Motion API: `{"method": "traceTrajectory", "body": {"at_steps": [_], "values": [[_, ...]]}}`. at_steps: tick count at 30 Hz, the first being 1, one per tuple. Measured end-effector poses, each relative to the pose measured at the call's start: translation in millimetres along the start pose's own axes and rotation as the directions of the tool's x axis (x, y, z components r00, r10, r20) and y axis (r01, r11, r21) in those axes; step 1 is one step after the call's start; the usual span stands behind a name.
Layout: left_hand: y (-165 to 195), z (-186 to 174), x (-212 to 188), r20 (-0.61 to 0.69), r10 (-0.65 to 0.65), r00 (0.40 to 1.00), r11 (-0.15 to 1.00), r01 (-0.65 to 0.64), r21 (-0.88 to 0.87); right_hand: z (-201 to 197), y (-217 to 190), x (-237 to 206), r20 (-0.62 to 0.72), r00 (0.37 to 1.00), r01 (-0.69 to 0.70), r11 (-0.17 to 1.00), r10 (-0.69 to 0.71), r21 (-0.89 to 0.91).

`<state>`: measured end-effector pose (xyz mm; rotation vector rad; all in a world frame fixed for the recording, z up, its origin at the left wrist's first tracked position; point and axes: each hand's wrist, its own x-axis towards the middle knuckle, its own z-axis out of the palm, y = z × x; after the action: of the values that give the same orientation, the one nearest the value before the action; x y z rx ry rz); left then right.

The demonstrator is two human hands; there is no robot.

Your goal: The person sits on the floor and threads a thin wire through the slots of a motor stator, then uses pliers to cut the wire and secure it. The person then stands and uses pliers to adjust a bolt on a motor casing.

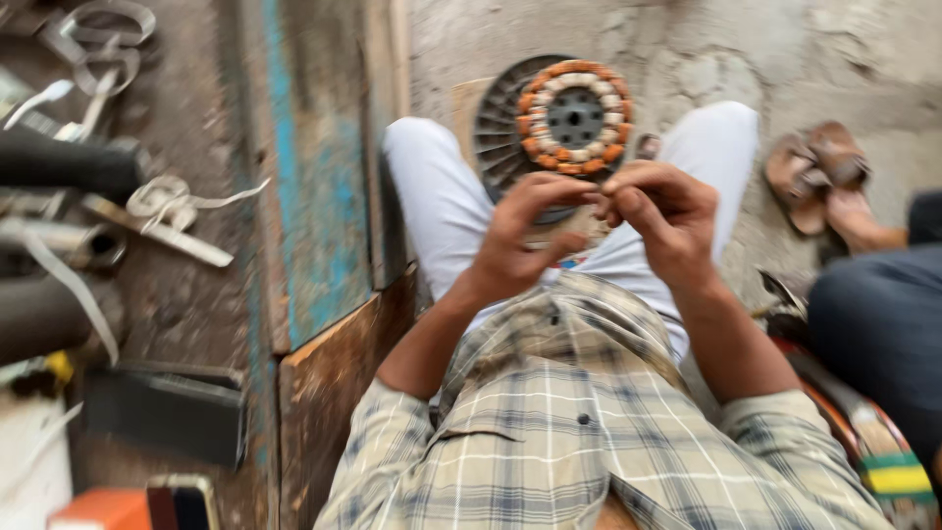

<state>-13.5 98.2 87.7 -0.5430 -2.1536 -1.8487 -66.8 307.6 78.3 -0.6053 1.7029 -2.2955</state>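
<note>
My left hand (525,231) and right hand (659,221) pinch something small I cannot see, just below the round copper-wound motor stator (574,118) between my knees, and a hard pull may break thin wire.

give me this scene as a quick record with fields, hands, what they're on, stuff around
left hand: fingers curled at the lower rim of the motor stator
right hand: fingertips pinching at the same lower rim, close to the left hand
motor stator: round, orange and white windings in a ring, dark hub, held above the lap
lap: white trousers, checked shirt
left side: dirty workbench with metal scraps
right side: brown sandals on the concrete floor
image: motion-blurred
</note>
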Motion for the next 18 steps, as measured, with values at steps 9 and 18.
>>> {"method": "traceTrajectory", "body": {"at_steps": [9, 18], "values": [[-52, -41, 61, -0.109, -0.175, 0.978, 0.908, 0.118, -0.402, -26, 1, 118, 0.324, 0.944, 0.254, 0.769, -0.065, -0.586], [-53, -217, 198, -0.852, 0.098, 0.515, 0.946, 0.218, 0.241, -20, 33, 247, 0.496, 0.714, 0.272, 0.458, 0.493, -0.846]]}}
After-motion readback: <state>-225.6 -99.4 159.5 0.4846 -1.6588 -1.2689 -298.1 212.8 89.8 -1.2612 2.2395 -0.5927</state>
